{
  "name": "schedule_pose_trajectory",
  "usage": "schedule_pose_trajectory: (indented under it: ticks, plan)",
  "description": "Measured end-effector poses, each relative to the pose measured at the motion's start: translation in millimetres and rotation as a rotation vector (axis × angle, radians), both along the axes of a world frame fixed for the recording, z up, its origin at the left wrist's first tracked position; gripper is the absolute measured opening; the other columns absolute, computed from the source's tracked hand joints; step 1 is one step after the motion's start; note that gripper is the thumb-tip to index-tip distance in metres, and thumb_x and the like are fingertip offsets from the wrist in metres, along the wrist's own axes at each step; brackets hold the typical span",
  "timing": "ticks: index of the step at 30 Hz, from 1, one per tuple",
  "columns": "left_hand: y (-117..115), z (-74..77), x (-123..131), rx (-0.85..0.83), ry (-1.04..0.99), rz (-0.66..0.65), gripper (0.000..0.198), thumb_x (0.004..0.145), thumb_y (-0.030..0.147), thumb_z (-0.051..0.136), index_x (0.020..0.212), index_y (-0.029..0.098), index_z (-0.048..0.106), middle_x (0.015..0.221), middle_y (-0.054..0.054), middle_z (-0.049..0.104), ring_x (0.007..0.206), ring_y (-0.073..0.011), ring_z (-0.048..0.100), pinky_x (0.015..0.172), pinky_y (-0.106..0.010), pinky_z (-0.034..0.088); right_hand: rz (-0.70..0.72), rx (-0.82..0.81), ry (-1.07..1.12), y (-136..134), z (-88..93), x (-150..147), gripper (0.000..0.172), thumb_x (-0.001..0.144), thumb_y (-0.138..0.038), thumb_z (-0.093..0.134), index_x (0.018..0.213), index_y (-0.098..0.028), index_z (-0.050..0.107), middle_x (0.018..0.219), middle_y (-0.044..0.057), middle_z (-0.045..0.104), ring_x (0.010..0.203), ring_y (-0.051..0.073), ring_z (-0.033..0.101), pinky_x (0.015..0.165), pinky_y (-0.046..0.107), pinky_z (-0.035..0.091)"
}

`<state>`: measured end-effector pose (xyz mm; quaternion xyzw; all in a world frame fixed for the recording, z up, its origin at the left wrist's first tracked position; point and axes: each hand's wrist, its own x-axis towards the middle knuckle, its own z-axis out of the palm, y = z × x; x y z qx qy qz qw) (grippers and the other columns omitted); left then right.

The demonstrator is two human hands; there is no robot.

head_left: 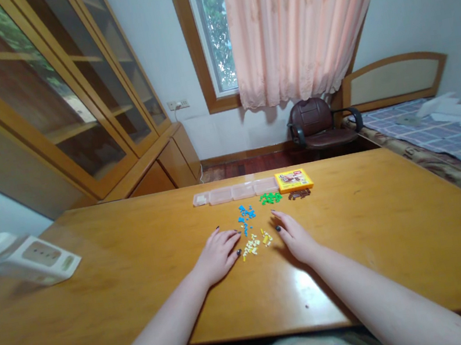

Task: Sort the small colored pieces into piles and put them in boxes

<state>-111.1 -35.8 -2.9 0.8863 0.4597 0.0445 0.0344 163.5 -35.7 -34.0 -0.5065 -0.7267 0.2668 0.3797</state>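
My left hand (219, 253) rests on the wooden table with its fingers spread, just left of the small pieces. Across from it, my right hand (295, 236) has its fingers apart, right of the yellow pieces (267, 238), and nothing shows in it. Cream-coloured pieces (251, 245) lie loose between both hands, with blue pieces (245, 215) scattered beyond them. Farther back are a green pile (270, 197) and a brown pile (300, 194). Behind these piles sit clear plastic trays (232, 193) and a yellow box (294, 180).
A white pitcher (35, 256) stands on the left part of the table (125, 308). Beyond the table are a glass-door cabinet (64, 76), a brown armchair (315, 123), a bed (442, 119) and a pink curtain (293, 20).
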Motion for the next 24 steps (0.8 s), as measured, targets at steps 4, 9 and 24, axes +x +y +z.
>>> schedule_pose_trajectory:
  ticks: [4,9,24]
  plan:
    - [3.1,-2.6,8.0,-0.053,0.067,-0.089,0.053,0.091,0.044,0.039,0.142,0.030,0.034,0.149,-0.003,0.033,0.139,-0.0264,0.022,0.114,-0.054,0.005,0.009,0.014,0.029,0.5,-1.7,-0.1,0.051,0.091,-0.042,0.035,0.135,-0.015,0.041,0.136,0.015,0.047,0.127,0.024,0.043,0.109,0.046,0.031]
    - [19.4,-1.6,22.2,-0.103,0.091,-0.071,0.055,0.093,0.044,0.033,0.145,0.030,0.025,0.149,-0.002,0.032,0.141,-0.0257,0.017,0.112,-0.057,-0.003,0.009,0.035,0.075,2.4,-5.5,-0.3,0.049,0.092,-0.043,0.036,0.133,-0.017,0.043,0.134,0.015,0.049,0.125,0.025,0.045,0.107,0.049,0.033]
    - [14.6,-8.9,7.3,-0.063,-0.081,0.042,0.049,0.091,0.041,0.042,0.138,0.026,0.042,0.149,-0.006,0.034,0.138,-0.0263,0.026,0.113,-0.056,0.010,0.006,-0.008,0.088,0.6,-1.3,0.2,0.048,0.091,-0.042,0.037,0.132,-0.018,0.045,0.133,0.015,0.050,0.125,0.025,0.045,0.107,0.048,0.033]
